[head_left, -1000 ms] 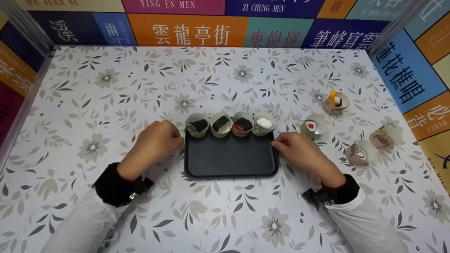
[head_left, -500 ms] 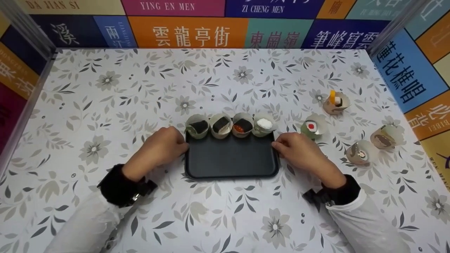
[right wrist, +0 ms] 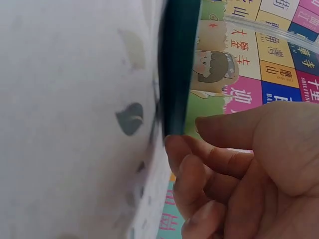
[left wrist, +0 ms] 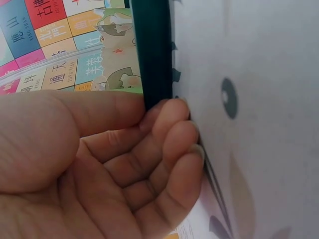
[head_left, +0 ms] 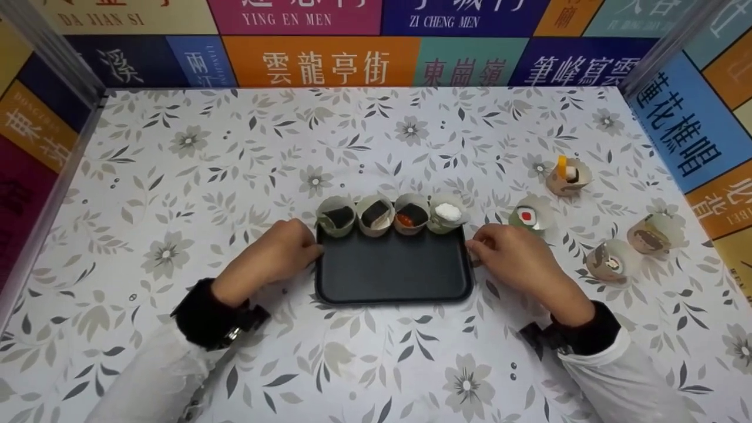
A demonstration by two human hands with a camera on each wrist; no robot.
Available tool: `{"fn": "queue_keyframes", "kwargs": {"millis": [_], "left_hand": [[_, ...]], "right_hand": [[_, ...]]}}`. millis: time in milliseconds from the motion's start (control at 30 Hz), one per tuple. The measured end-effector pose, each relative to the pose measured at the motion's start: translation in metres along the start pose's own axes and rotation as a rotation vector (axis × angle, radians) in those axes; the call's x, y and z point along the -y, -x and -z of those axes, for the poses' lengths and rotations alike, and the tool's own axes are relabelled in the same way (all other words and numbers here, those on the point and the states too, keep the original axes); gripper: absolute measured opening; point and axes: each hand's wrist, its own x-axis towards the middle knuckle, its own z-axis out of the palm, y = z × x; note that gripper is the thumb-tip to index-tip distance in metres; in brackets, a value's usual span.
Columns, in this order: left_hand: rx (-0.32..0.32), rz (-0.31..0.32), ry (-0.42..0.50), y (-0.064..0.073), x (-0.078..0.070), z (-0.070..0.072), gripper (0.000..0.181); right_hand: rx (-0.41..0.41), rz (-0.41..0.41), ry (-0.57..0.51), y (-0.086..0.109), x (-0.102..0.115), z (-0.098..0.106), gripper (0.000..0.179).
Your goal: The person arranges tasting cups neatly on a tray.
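Observation:
A black rectangular tray (head_left: 395,273) lies on the table, with several paper cups in a row along its far edge. From left, they hold pieces with black seaweed, such as the sushi (head_left: 375,212), and at the right end a white ball (head_left: 448,212). My left hand (head_left: 281,252) pinches the tray's left edge between thumb and curled fingers; the left wrist view shows the thumb above the rim. My right hand (head_left: 517,252) is by the right edge, fingers loosely curled. In the right wrist view, a fingertip (right wrist: 174,142) reaches the rim while the thumb stands slightly off it.
Right of the tray stand several more paper cups: a green cup (head_left: 526,218) with a roll, a brown cup (head_left: 567,183) with a yellow-topped piece, and a cup (head_left: 608,261) beside another cup (head_left: 649,235). Printed panels (head_left: 329,64) wall the flower-patterned table (head_left: 235,164).
My right hand has drawn slightly right, its thumb and fingers loosening at the tray's edge. My left hand moved in from beside the tray to its left edge. The head view shifted slightly.

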Motion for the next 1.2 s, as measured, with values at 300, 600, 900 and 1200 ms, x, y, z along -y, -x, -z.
{"fn": "queue_keyframes", "kwargs": {"millis": [300,600,900,1200], "left_hand": [[-0.022,-0.051,-0.017,-0.002,0.003,-0.002,0.050],[-0.016,-0.026,0.005,-0.002,0.002,-0.001,0.048],[-0.029,-0.023,-0.006,-0.004,0.000,-0.004,0.050],[-0.020,-0.014,-0.017,-0.005,0.002,-0.004,0.047]], "right_hand": [[-0.234,0.087,-0.021,0.020,-0.001,0.011,0.015],[-0.456,0.166,0.003,0.045,-0.026,0.017,0.054],[-0.382,-0.053,-0.045,0.077,-0.067,0.041,0.085],[-0.356,-0.216,-0.066,0.097,-0.108,0.052,0.098]]}}
